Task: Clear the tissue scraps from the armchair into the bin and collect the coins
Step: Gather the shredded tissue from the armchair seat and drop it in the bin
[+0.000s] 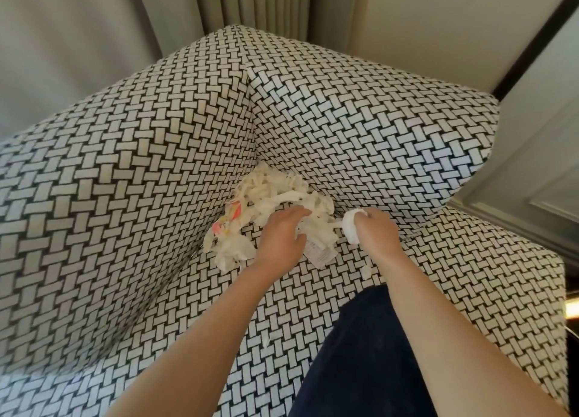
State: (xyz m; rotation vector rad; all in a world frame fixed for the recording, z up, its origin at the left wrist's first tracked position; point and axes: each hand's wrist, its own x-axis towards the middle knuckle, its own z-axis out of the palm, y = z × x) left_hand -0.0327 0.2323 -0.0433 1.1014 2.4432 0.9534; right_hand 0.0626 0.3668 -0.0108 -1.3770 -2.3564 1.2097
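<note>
Two hands in a heap of tissue scraps on a basket-weave armchair

The tissue scraps (275,191) lie piled in the back corner of the armchair (141,172) seat. The left hand (280,234) rests on the heap, its fingers (296,213) stretched out and relaxed over it. The right hand (377,230) has its fingers clenched round a white wad (351,227) of tissue. A pink-and-yellow wrapper (233,216) and a printed slip (322,255) lie among the scraps, their writing too blurred to read.
</note>
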